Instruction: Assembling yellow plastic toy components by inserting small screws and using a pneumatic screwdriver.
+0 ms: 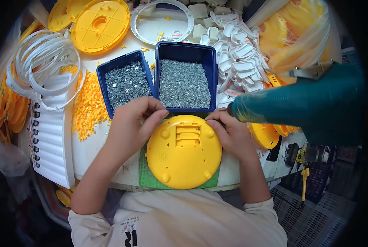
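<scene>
Head view: yellow round shell lies on a green mat at your counter's near edge, open battery bay facing up. Left hand is at the shell's far-left rim, thumb and fingertips nearly meeting; can't tell if you pinch anything. Right hand is at the far-right rim, fingers curled; can't tell if you grip it.

Looks like screw work: best keep the shell flat, steady the rim, start each screw upright, go easy on the plastic. Mind your right knuckles near the teal tool.

Counter's crowded. Smaller blue bin and larger blue bin, both full of metal bits, stand beyond the shell. Foam tray along the left edge, white oval parts toward the far-right corner. Dark crates past the right edge; room's dim there.
</scene>
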A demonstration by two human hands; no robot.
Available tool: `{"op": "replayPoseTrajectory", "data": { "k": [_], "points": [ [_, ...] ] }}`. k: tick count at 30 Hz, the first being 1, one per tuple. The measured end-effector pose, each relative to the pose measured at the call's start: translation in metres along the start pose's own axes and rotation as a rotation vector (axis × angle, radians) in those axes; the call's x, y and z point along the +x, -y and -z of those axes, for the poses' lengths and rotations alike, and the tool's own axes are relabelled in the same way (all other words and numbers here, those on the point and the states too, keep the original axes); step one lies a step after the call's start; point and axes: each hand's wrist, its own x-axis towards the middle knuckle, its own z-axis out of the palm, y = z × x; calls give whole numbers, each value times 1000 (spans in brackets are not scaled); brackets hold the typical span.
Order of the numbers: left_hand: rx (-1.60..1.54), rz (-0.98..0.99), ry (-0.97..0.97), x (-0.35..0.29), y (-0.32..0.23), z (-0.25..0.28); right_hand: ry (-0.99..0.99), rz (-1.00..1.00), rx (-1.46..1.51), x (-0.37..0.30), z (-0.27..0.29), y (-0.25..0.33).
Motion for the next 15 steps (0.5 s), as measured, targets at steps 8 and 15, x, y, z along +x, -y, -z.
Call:
{"op": "replayPoseTrajectory", "data": {
  "k": [8,15],
  "points": [
    [41,81,17,-15,10,-6,132,13,26,4,12,0],
    [241,23,20,-13,8,-16,307,-325,276,6,19,-3]
  ]
}}
